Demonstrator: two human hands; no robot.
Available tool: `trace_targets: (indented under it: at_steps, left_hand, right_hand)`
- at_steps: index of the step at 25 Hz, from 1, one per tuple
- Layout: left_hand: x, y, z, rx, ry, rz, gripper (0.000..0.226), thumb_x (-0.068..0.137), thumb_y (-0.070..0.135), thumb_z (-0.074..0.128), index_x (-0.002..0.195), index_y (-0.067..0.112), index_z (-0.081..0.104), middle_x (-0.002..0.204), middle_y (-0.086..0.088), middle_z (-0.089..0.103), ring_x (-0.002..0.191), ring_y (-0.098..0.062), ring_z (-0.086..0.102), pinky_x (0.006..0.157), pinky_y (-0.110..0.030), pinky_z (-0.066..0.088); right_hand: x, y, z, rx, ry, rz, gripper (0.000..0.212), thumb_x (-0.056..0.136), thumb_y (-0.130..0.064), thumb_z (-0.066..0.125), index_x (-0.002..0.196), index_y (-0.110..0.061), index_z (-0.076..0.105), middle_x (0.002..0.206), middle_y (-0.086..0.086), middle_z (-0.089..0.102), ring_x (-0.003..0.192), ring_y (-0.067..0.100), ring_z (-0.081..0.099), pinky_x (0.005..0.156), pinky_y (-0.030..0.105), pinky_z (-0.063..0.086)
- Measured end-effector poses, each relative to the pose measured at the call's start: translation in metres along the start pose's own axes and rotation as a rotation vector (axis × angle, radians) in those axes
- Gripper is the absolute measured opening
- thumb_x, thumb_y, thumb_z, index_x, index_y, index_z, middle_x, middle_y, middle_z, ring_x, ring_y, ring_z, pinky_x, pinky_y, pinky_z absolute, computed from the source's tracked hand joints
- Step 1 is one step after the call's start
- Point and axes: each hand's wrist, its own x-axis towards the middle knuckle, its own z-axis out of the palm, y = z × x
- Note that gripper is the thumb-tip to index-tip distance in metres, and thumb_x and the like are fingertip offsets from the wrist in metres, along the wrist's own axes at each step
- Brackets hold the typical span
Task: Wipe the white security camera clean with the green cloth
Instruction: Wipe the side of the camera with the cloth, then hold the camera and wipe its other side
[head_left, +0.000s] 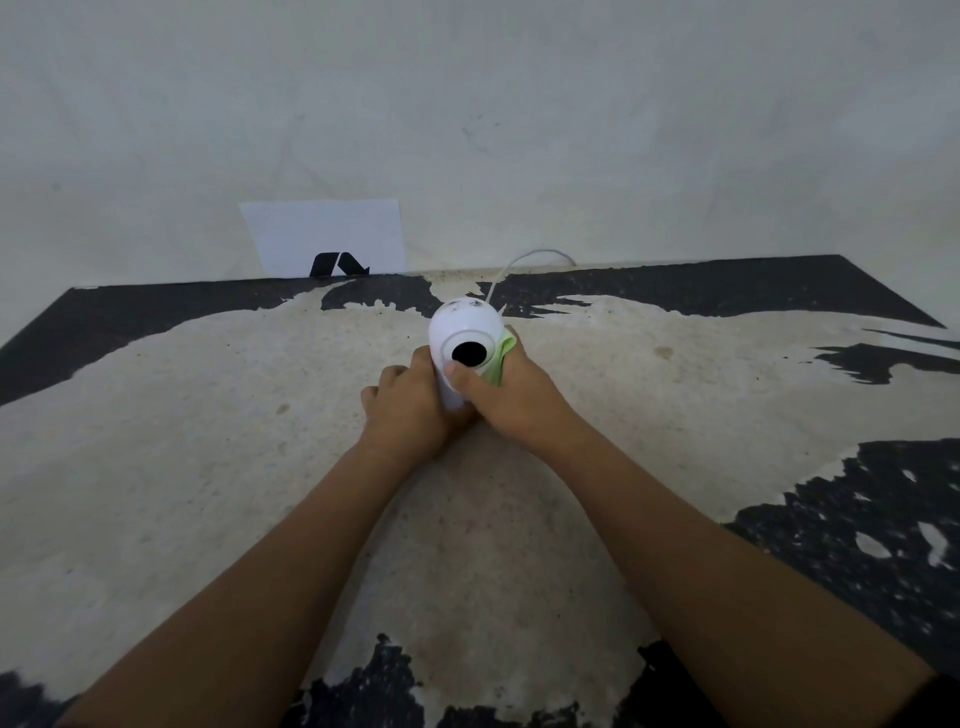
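Observation:
The white security camera (464, 325) stands near the middle of the worn table (208, 415), its round head with a black lens facing me. My left hand (408, 410) grips the camera's lower body from the left. My right hand (511, 392) presses the green cloth (497, 357) against the camera's right side, thumb just under the lens. Only a small fold of the cloth shows between the fingers and the camera. The camera's base is hidden by both hands.
A white cable (524, 260) runs from the camera's back to the wall behind the table. A white sheet of paper (327, 234) with a black mark leans against the wall at the table's far edge, left of the camera.

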Motion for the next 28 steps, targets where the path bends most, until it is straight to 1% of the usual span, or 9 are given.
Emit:
trace_targets:
  at_steps: [3, 6, 11, 14, 17, 20, 23, 25, 28]
  left_hand:
    - [0.001, -0.003, 0.001, -0.019, -0.013, -0.002, 0.078, 0.071, 0.057, 0.066, 0.131, 0.017, 0.035, 0.127, -0.010, 0.055, 0.123, -0.031, 0.042, 0.095, -0.043, 0.029]
    - [0.000, -0.002, 0.000, -0.019, -0.030, 0.005, 0.079, 0.070, 0.055, 0.068, 0.130, 0.017, 0.035, 0.128, -0.010, 0.054, 0.124, -0.032, 0.040, 0.094, -0.043, 0.028]
    - [-0.011, -0.007, -0.011, -0.103, -0.050, -0.006, 0.057, 0.083, 0.031, 0.058, 0.135, 0.021, 0.037, 0.134, -0.010, 0.051, 0.127, -0.035, 0.037, 0.099, -0.044, 0.031]
    - [-0.033, -0.013, -0.026, -0.485, 0.164, 0.008, 0.040, 0.087, 0.008, 0.047, 0.125, 0.019, 0.050, 0.126, -0.003, 0.056, 0.107, -0.017, 0.053, 0.088, -0.031, 0.042]
    - [-0.058, -0.002, -0.038, -0.929, 0.053, -0.060, 0.016, 0.094, 0.021, 0.047, 0.103, 0.021, 0.061, 0.099, 0.006, 0.064, 0.087, -0.010, 0.057, 0.074, -0.028, 0.045]
    - [-0.065, -0.006, -0.040, -1.108, -0.128, -0.089, 0.014, 0.091, 0.019, 0.056, 0.079, 0.014, 0.061, 0.080, -0.004, 0.066, 0.076, -0.018, 0.061, 0.071, -0.032, 0.051]
    - [-0.051, -0.024, -0.042, -1.218, -0.024, -0.271, 0.023, 0.090, 0.013, 0.056, 0.068, 0.011, 0.052, 0.071, -0.008, 0.058, 0.065, -0.021, 0.055, 0.058, -0.030, 0.048]
    - [-0.039, -0.030, -0.042, -1.226, 0.098, -0.415, 0.021, 0.089, 0.016, 0.056, 0.069, 0.013, 0.051, 0.076, -0.010, 0.056, 0.067, -0.024, 0.052, 0.061, -0.033, 0.044]
    - [-0.028, -0.016, -0.037, -1.172, 0.148, -0.463, 0.013, 0.090, 0.021, 0.052, 0.079, 0.013, 0.052, 0.087, -0.012, 0.055, 0.073, -0.024, 0.052, 0.065, -0.034, 0.043]
  right_hand:
    - [-0.013, 0.012, -0.005, -0.256, -0.022, -0.035, 0.056, 0.090, -0.021, 0.051, 0.142, -0.009, 0.033, 0.129, 0.015, 0.058, 0.114, 0.031, 0.057, 0.087, 0.031, 0.044]
    - [-0.031, 0.011, -0.015, -0.295, -0.003, -0.126, 0.040, 0.093, -0.009, 0.044, 0.132, -0.005, 0.049, 0.124, 0.016, 0.061, 0.112, 0.031, 0.058, 0.085, 0.028, 0.040]
    - [-0.048, 0.005, -0.029, 0.110, -0.013, -0.154, 0.034, 0.086, -0.003, 0.044, 0.103, -0.019, 0.070, 0.102, 0.011, 0.072, 0.095, 0.028, 0.066, 0.085, 0.042, 0.055]
    - [-0.048, 0.005, -0.035, 0.283, -0.028, -0.135, 0.038, 0.086, 0.000, 0.043, 0.091, -0.028, 0.067, 0.094, 0.007, 0.071, 0.092, 0.028, 0.066, 0.086, 0.052, 0.054]
    - [-0.045, -0.001, -0.026, 0.345, -0.054, -0.132, 0.028, 0.091, -0.005, 0.048, 0.095, -0.029, 0.063, 0.098, 0.003, 0.069, 0.096, 0.023, 0.066, 0.089, 0.048, 0.055]
    - [-0.043, -0.002, -0.017, 0.344, -0.071, -0.138, 0.017, 0.091, -0.015, 0.056, 0.105, -0.023, 0.060, 0.094, 0.001, 0.067, 0.087, 0.017, 0.064, 0.080, 0.034, 0.055]
    - [-0.036, 0.000, -0.024, 0.363, 0.040, -0.095, 0.021, 0.093, -0.025, 0.056, 0.113, -0.021, 0.059, 0.099, -0.003, 0.062, 0.086, 0.007, 0.057, 0.079, 0.023, 0.048]
    - [-0.027, 0.000, -0.030, 0.349, 0.125, -0.060, 0.028, 0.095, -0.028, 0.053, 0.122, -0.022, 0.057, 0.111, -0.007, 0.058, 0.095, 0.003, 0.055, 0.086, 0.022, 0.044]
    - [-0.010, -0.003, -0.028, 0.330, 0.092, -0.034, 0.042, 0.095, -0.031, 0.051, 0.136, -0.023, 0.047, 0.124, -0.013, 0.049, 0.109, 0.006, 0.049, 0.090, 0.027, 0.038]
